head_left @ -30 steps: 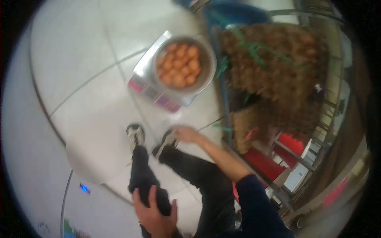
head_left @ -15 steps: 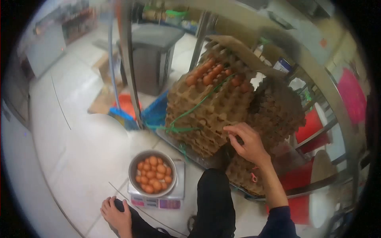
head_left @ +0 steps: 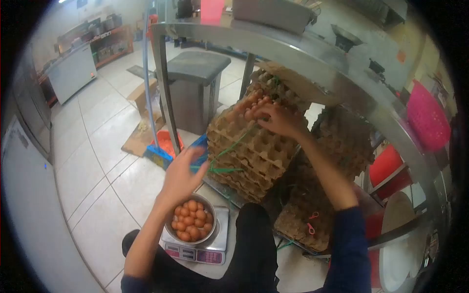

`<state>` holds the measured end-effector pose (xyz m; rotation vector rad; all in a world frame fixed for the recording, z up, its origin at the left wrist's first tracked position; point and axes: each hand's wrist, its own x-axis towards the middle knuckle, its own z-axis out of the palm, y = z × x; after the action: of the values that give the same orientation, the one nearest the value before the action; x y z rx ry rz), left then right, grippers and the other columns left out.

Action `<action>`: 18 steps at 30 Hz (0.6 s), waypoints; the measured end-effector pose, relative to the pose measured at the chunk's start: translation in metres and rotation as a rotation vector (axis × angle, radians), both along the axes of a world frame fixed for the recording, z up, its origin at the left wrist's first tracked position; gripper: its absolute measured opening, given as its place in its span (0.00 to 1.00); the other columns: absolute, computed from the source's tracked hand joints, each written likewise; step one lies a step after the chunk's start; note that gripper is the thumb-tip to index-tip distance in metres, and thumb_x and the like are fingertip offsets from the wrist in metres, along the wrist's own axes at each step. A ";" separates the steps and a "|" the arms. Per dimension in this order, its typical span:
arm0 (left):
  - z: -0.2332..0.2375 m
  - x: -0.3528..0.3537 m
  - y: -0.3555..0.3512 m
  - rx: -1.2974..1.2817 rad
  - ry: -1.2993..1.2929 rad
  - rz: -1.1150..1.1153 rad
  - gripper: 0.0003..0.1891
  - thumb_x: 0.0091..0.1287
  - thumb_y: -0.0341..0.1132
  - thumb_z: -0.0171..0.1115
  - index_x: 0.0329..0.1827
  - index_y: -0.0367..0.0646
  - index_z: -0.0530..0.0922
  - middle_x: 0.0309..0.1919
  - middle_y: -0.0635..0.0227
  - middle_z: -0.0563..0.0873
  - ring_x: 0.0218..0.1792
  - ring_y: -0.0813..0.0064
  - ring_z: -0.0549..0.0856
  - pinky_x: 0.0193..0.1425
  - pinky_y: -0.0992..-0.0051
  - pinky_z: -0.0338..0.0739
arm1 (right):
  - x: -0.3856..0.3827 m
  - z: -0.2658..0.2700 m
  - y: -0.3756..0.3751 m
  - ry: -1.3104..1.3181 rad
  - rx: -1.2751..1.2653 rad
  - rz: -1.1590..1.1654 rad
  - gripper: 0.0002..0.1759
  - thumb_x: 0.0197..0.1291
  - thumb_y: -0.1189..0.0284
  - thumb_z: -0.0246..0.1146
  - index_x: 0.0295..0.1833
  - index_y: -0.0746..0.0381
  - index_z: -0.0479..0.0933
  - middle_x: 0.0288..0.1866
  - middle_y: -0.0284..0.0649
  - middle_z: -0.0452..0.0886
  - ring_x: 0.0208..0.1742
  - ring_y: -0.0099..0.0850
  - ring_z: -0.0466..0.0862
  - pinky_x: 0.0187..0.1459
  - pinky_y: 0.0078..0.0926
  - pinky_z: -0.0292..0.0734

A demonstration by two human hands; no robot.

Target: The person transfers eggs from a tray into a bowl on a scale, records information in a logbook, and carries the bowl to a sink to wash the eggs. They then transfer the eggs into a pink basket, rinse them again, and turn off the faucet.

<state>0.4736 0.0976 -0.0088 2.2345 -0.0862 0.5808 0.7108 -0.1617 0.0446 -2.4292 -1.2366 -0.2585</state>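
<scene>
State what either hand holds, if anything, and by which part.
The left hand holds nothing visible. The right hand is at the eggs on the tray stack; whether it grips one cannot be told.

The white tiled floor [head_left: 100, 195] carries a digital scale [head_left: 217, 242], a grey lidded bin [head_left: 188, 97] and, near its far edge, a white chest freezer [head_left: 73, 75].

Reddish-brown eggs [head_left: 255, 100] atop a stack of brown moulded trays [head_left: 249, 163], more in a round metal bowl [head_left: 209, 233]
</scene>
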 end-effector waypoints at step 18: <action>-0.030 0.224 -0.023 0.189 0.079 0.094 0.29 0.58 0.52 0.69 0.59 0.44 0.80 0.47 0.51 0.86 0.49 0.52 0.85 0.53 0.59 0.79 | 0.071 -0.068 0.055 -0.064 0.193 -0.247 0.21 0.43 0.63 0.75 0.41 0.61 0.78 0.40 0.45 0.83 0.48 0.41 0.83 0.53 0.39 0.76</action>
<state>0.6980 0.0749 -0.0388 2.4526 0.0051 0.5542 0.7820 -0.1067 -0.0233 -2.4165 -0.8890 -0.5056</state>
